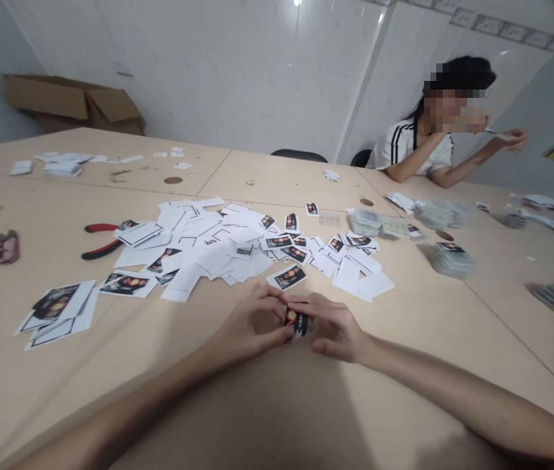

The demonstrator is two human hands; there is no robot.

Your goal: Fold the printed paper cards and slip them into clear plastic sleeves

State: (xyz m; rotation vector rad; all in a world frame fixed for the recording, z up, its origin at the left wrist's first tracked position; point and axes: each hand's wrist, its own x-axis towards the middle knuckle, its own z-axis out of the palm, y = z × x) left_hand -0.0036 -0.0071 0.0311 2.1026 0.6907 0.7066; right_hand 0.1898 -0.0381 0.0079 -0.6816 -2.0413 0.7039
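Close in front of me, a small clear plastic box with a black printed card (297,320) is between my two hands above the table. My left hand (256,320) pinches its left side, thumb at the near edge and fingertips at the far edge. The fingers of my right hand (336,326) curl over its far and right side, with the thumb near the right edge. Part of the box is hidden by my fingers. Just beyond lies a loose black printed card (289,277), beside a wide heap of white paper cards (208,245).
Red-handled pliers (102,228) lie left of the heap, with a pinkish object (7,247) farther left. Stacks of clear boxes (451,260) stand on the right. Across the table a person (414,140) holds a small item. A cardboard box (71,104) sits behind.
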